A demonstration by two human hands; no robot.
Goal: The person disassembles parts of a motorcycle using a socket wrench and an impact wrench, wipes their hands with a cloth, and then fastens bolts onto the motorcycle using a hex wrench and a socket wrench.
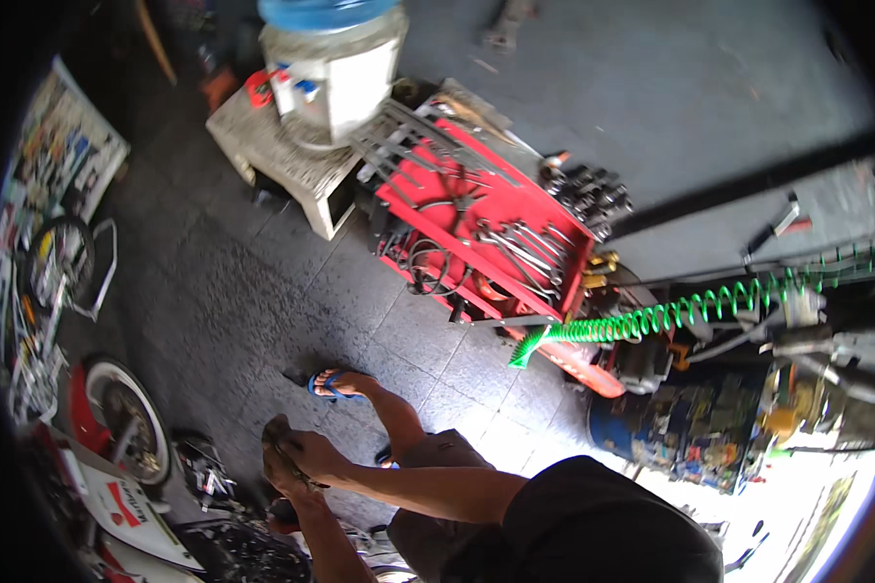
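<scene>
While both hands meet low at the left, just beside the motorcycle (165,515), the right hand (306,455) is closed around a small dark part (284,449), and the left hand (284,483) lies under it, its grip hidden. Behind, well apart, a red tool cart (476,228) carries wrenches, and a green coiled hose (651,316) stretches right.

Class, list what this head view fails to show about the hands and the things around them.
- Item in the hands: too small and dark, covered by fingers.
- Left hand: mostly hidden behind the right hand.
- Motorcycle: cut off by the lower-left rim.
- Tools on the red tool cart: too small to identify.
</scene>
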